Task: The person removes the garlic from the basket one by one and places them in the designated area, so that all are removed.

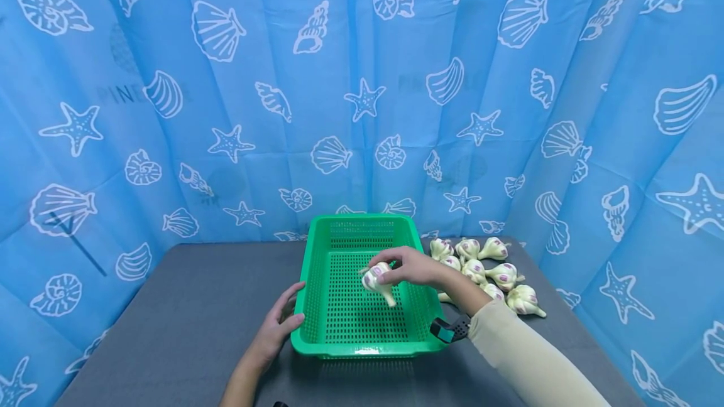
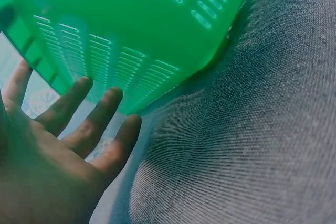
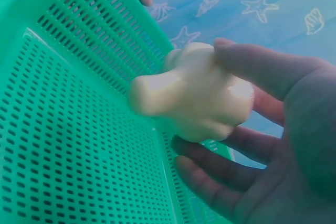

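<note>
A green plastic basket [image 1: 367, 349] with slotted walls and floor stands on the grey table. Above its floor, my right hand [image 1: 404, 265] holds a garlic bulb [image 1: 373, 278] between thumb and fingers. In the right wrist view the bulb [image 3: 202, 95] hangs over the basket with its stem toward the floor slots. My left hand [image 1: 277, 325] is at the basket's left side, its fingertips at the rim. The left wrist view has the fingers [image 2: 100, 119] fairly straight against or close to the outer wall; exact contact is unclear.
Several more garlic bulbs [image 1: 523, 300] lie in a group on the table right of the basket, partly hidden behind the right forearm. The cloth-covered table [image 1: 215, 306] stretches to the left. Blue curtains [image 1: 362, 130] with shell prints hang behind and at both sides.
</note>
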A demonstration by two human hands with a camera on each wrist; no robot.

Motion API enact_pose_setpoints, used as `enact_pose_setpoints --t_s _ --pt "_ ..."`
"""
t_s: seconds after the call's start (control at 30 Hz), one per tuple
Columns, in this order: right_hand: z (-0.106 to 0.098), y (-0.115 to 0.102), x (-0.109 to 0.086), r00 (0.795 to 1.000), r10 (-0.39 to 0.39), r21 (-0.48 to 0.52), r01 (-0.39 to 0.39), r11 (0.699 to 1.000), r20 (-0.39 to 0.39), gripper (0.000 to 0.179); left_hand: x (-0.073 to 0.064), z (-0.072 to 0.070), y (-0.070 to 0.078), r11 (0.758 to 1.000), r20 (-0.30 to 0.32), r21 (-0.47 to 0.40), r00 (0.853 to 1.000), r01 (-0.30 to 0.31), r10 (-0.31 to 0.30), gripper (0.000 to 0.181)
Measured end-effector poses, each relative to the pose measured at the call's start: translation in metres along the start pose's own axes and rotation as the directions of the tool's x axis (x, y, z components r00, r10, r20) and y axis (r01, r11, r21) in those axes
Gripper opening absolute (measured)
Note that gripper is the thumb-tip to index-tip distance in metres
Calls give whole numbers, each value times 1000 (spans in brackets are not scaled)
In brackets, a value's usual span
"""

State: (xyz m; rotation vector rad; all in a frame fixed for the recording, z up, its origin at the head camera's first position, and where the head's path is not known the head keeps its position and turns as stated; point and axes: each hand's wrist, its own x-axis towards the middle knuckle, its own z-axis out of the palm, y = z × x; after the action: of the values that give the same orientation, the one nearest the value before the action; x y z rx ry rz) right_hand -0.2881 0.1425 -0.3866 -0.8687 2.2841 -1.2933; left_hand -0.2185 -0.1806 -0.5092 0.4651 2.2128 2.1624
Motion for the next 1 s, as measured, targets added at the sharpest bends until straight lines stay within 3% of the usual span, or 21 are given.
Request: enact_pose_setpoints --t_s 0.27,0.5,0.7,1.0 --pt "-4 8 -16 988 -57 24 61 998 -146 34 0 2 1 1000 -16 16 1000 -1 1 56" --pt "-8 14 -31 963 -47 29 57 998 -264 37 0 1 1 1000 -12 25 1000 -10 10 56" --pt "-13 22 -43 916 -53 41 76 996 -398 36 -1 0 0 1000 -2 22 1000 -1 1 56" --pt "-19 34 -62 829 -35 22 57 998 -558 37 0 1 -1 1000 -15 18 1000 -7 7 57"
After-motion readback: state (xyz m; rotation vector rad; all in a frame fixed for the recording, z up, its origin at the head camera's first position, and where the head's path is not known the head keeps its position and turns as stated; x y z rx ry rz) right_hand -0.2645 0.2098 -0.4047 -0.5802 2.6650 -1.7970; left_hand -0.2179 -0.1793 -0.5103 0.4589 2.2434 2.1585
